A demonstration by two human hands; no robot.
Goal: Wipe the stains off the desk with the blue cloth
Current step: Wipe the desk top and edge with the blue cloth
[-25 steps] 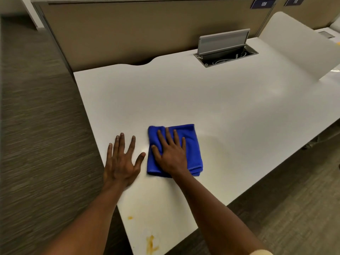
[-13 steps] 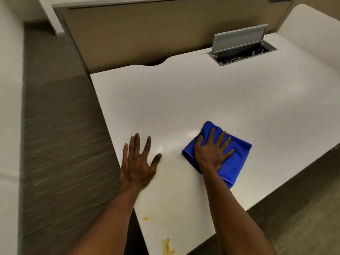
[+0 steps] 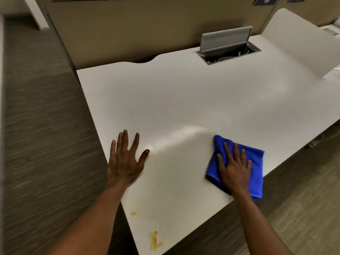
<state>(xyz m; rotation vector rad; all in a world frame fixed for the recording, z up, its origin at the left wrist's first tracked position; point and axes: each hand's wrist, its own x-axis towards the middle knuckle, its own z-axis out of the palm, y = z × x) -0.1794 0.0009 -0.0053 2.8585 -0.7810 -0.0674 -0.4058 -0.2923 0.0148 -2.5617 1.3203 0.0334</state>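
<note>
Grey-brown carpet floor (image 3: 40, 144) along the left side. White desk (image 3: 184, 100) runs from centre to right, a tan partition panel (image 3: 128, 30) standing behind it.

Left hand (image 3: 125, 161) lies flat at the desk's left edge, palm down, fingers straight and spread, thumb out to the right. Nothing in its grip.

Near the front corner of the desk, below the left hand: a small orange stain (image 3: 133, 213) and a larger orange-yellow stain (image 3: 155, 241), well apart from the cloth.

Behind, at the desk's back edge: a cable hatch (image 3: 230, 52) with its grey lid tilted up, cables visible inside.

Blue cloth (image 3: 255, 162), folded, sits at the desk's front edge to the right. Right hand (image 3: 234, 170) presses flat on top of it, fingers straight and slightly spread, not curled round the fabric.

Navy number plate (image 3: 265, 0) on the partition, upper right, reads 100.
</note>
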